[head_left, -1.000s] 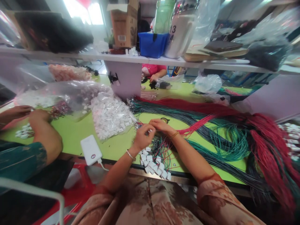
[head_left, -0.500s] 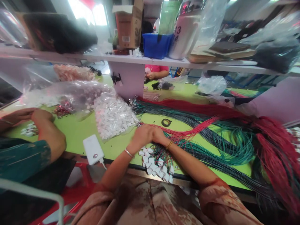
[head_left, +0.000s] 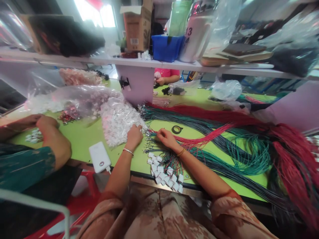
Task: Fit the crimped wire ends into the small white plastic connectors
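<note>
My left hand [head_left: 135, 135] is at the right edge of a clear plastic bag [head_left: 117, 122] full of small white connectors; its fingers are bent together, and what they hold is too small to name. My right hand [head_left: 167, 137] is closed at the thumb and fingertips, over the ends of red wires [head_left: 199, 140]; what it pinches cannot be made out. Metal-tipped ends of dark wires [head_left: 151, 144] lie between the hands. Below my right hand, a heap of white connectors with wires [head_left: 165, 174] rests near the table's front edge.
A black tape roll [head_left: 177, 129] lies beyond my right hand. Long red wires [head_left: 224, 116] and green wires [head_left: 254, 152] spread rightward. A white power bank [head_left: 99, 157] with a cable sits left. Another person's arms [head_left: 53, 136] rest at far left. A shelf [head_left: 104, 60] crosses above.
My hands, together before, are now apart. The left moved left and up to the bag of connectors; the right stayed near the wire ends, which now show between them.
</note>
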A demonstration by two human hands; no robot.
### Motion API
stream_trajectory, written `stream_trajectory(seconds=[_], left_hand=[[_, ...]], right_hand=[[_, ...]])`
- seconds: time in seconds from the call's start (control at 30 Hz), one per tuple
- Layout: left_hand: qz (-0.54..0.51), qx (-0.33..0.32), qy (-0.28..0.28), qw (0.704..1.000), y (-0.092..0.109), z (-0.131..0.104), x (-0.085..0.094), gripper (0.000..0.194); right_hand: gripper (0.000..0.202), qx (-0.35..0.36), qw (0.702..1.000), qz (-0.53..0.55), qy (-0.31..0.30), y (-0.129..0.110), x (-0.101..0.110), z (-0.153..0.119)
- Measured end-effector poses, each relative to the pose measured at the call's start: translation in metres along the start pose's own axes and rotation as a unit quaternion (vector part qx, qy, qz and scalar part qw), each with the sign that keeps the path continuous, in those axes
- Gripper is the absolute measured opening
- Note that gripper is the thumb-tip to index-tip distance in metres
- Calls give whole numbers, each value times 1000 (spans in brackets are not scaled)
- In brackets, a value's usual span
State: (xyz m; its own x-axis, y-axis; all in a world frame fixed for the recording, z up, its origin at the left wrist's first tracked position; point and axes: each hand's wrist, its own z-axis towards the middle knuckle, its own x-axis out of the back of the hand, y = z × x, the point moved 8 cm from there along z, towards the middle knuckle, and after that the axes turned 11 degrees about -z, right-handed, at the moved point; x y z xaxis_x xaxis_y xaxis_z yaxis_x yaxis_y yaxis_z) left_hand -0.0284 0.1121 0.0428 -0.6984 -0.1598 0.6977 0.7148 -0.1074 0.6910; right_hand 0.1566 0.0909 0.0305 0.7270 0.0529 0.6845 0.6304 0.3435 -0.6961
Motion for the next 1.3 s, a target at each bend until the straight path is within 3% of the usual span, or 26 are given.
stream_trajectory(seconds=[0.07, 0.13, 0.23, 0.3, 0.37, 0.43, 1.0, 1.2, 1.3], left_hand=[[-127, 7, 46, 991, 6, -2, 9, 14], [-303, 41, 30, 952, 9, -4, 2, 13], [-546, 122, -63, 826, 16, -9, -28, 25], [-636, 163, -106, 747, 21, -13, -44, 30], [-678, 187, -130, 698, 24, -16, -54, 28], [-697, 197, -140, 675, 24, -17, -59, 23], [-651, 178, -136, 725, 15, -16, -62, 16], [-640, 180, -121, 737, 16, -19, -60, 29], [-612, 171, -99, 765, 14, -20, -60, 35]], right_hand=[[17, 5, 999, 53, 12, -6, 4, 4], [18, 10, 996, 86, 17, -13, 7, 6], [17, 8, 995, 96, 29, -19, 11, 5], [15, 6, 996, 84, 41, -21, 15, 2], [13, 12, 996, 72, 49, -23, 17, -2], [12, 17, 996, 64, 54, -23, 19, -3], [11, 9, 998, 5, 70, -20, 20, -4], [12, 8, 998, 0, 61, -20, 17, -2], [13, 15, 998, -7, 66, -19, 13, -3]])
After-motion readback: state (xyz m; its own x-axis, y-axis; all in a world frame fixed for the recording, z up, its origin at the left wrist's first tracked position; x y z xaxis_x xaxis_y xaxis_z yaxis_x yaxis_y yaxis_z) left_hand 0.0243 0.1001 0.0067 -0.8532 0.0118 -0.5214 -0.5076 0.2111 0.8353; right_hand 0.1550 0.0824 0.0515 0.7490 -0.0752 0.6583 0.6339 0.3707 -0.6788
